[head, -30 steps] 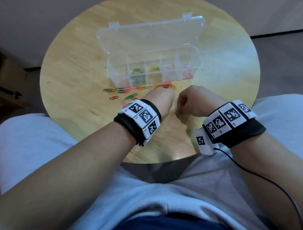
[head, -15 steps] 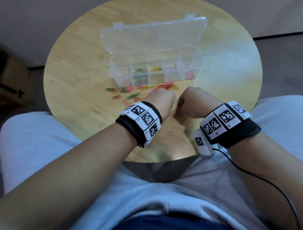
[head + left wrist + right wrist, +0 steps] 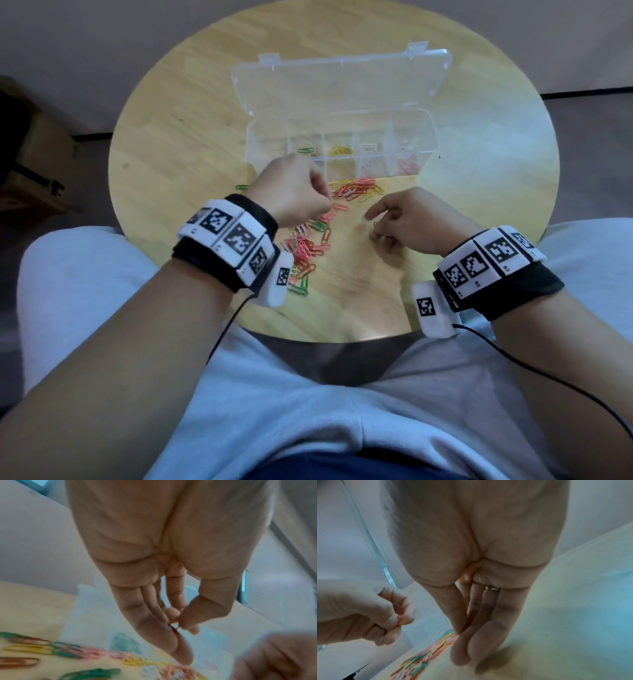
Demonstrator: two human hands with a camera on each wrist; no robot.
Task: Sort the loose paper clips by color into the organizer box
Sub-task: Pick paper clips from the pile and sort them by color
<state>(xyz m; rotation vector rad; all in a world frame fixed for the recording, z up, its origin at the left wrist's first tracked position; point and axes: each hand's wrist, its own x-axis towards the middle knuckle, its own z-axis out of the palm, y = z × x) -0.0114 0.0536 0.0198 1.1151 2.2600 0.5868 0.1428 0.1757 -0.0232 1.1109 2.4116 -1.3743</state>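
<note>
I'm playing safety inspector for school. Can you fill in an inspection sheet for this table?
Surface: round wooden table.
Job's things: open clear box holds sorted clips in separate compartments; loose clips lie in front of it.
Clutter: nothing seen.
Grippers: left hand pinches a clip; right hand is beside the loose clips, hold unclear.
Cables: black cables run from both wristbands.
Surroundings: carton on the floor, left.

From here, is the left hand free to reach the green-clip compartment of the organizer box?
Probably yes. The left hand, pinching a paper clip, is just in front of the organizer box, whose lid lies folded back. Nothing stands between it and the green-clip compartment.
</note>
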